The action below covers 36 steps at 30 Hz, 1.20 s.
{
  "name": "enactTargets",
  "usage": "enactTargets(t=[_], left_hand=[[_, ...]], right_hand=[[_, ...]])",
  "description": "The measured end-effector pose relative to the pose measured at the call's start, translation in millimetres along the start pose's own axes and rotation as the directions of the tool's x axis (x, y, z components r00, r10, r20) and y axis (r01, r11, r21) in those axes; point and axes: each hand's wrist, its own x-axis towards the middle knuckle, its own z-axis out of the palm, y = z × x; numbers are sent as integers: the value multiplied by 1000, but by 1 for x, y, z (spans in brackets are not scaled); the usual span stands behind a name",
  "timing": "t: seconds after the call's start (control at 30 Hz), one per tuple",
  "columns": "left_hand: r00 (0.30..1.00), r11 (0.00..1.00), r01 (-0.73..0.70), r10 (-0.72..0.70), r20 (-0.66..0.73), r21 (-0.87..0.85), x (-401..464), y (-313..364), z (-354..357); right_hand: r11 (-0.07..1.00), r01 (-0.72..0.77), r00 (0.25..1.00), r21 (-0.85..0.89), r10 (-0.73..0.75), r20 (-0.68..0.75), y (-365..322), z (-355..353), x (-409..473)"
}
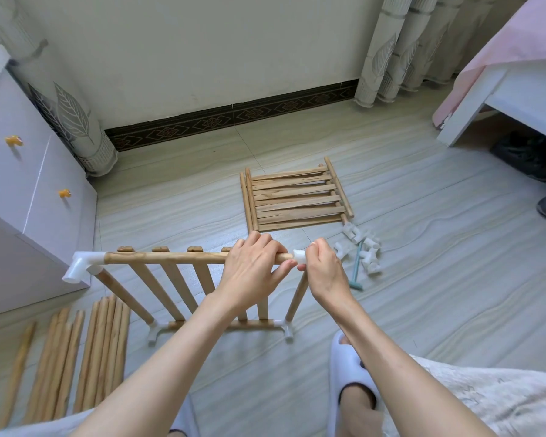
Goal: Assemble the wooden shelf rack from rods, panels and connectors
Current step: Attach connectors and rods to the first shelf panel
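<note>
Left hand (253,263) wraps the round wooden top rod (171,257) of the upright slatted shelf panel (183,288). Right hand (321,267) pinches a white plastic connector (299,256) at the rod's end — not seated. Risk: skewed push jams it — or tips the panel.

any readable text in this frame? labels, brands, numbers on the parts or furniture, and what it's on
None: no text, brand, number or sign can be read anywhere in the head view.
White connectors on the floor: no marking visible.
Connector pinched in the right hand: plain white.
Rod gripped by the left hand: bare wood.
Slatted panel: bare wood.
Cabinet: no label, only yellow knobs.
</note>
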Motion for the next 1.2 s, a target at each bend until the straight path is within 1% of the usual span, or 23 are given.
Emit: enactTargets(t=[0.13,0.23,0.27,0.33,0.4,0.47,0.57,0.63,0.7,0.8,0.93,1.0,1.1,1.2], left_hand=[[991,999,-41,39,129,15,4,-6,-5],[989,998,-44,39,146,35,3,-5,-7],[988,999,-42,38,152,24,3,-5,-9],[980,999,-12,22,198,-51,4,-4,-12],[966,997,0,21,257,-83,5,-4,-15],[957,1000,-9,16,290,-26,5,-5,-17],[947,1000,13,-19,319,22,4,-3,-19],[936,999,31,-26,352,-8,3,-1,-22],[915,996,72,-47,400,-47,2,2,-26],[881,979,180,-118,458,-93,-1,6,-33],[866,976,210,-157,474,-60,-13,15,-34],[857,968,242,-179,484,-71,-22,19,-34],[812,940,316,-198,549,-129,-31,19,-38],[773,933,330,-179,609,-143,-41,15,-41]], right_hand=[[997,17,1000,-76,-16,8,0,1,-3],[994,27,1000,-102,-26,11,-1,1,-6],[994,32,999,-103,-30,15,0,1,-7],[995,42,999,-87,-39,36,0,0,-9],[999,39,997,-21,-38,64,2,1,-11],[995,16,995,98,-26,100,6,1,-13],[961,-76,980,267,22,199,10,1,-18],[947,-116,969,301,41,245,13,1,-22],[942,-125,962,311,38,271,13,-2,-27],[952,-58,972,299,-15,235,15,-2,-36],[960,7,983,281,-58,172,24,4,-49],[962,6,983,272,-56,175,28,7,-55],[964,11,976,267,-68,206,31,8,-67],[959,50,964,278,-119,238,36,11,-79]])
